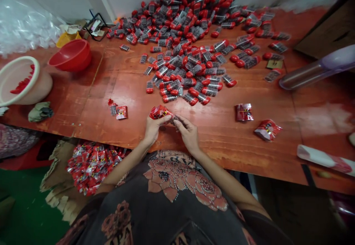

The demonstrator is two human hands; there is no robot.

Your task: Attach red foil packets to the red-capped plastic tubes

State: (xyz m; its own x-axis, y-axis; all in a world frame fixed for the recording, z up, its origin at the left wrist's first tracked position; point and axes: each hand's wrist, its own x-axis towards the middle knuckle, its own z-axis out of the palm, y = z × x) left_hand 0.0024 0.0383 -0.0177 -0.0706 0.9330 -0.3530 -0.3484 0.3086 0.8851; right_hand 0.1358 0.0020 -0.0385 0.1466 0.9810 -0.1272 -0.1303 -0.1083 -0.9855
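Note:
My left hand [154, 129] is closed on a red printed plastic wrapper [158, 111], thumb on top, just above the table's front edge. Meeting it from the right, my right hand [189, 133] pinches the dark, clear-sided end of what looks like a small bottle [172, 120] at the wrapper's right side; fingers hide most of it. Beyond my hands lies a large heap of small clear bottles [177, 71] with red caps and dark contents. To the left, a loose bottle [113, 108] rests beside a small red printed packet [121, 112].
Two red packets [244, 112] [267, 130] lie on the right. At left stand a red bowl [70, 56] and a white tub [41, 84] with red pieces inside. Many filled packets [93, 165] are below the table edge. A clear tumbler [305, 75] lies at right.

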